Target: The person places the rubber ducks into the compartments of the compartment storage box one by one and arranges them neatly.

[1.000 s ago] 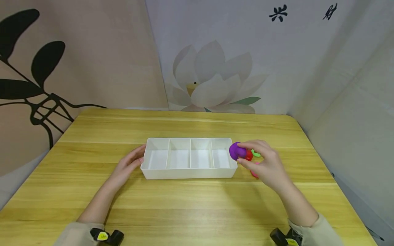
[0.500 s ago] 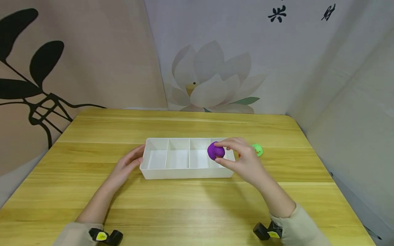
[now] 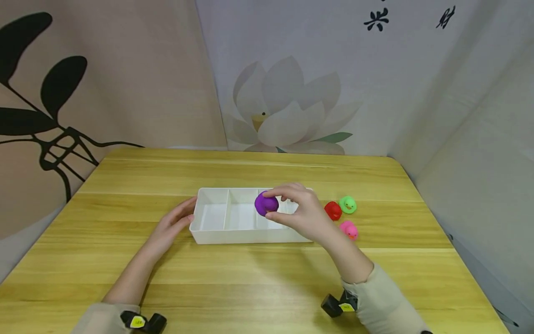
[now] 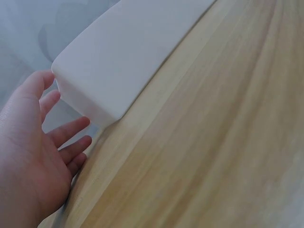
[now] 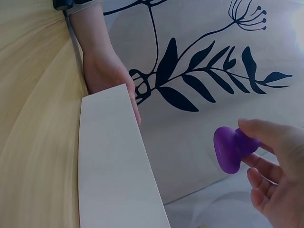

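Note:
A white box (image 3: pixel 246 237) divided into compartments stands in the middle of the table. My left hand (image 3: pixel 170 226) is at its left end; in the left wrist view the thumb and fingers reach the box end (image 4: pixel 128 47), loosely spread. Thumb and fingers of my right hand (image 3: pixel 308 214) pinch a small purple toy duck (image 3: pixel 262 204). They hold it above the box, overlapping the third compartment from the left in the head view. From the right wrist camera, the purple duck (image 5: pixel 227 151) is raised above the box's upper edge. The right hand covers much of the rightmost compartment.
Right of the box, a red toy (image 3: pixel 333 210), a green toy duck (image 3: pixel 348 204) and a pink toy duck (image 3: pixel 349 229) sit close together on the wooden table (image 3: pixel 233 287). A printed cloth backdrop (image 3: pixel 167 93) hangs behind the table's far edge.
My right hand has carried the purple duck leftward, from the box's right end to over its compartments, uncovering the red, green and pink toys. The left hand stays at the box's left end.

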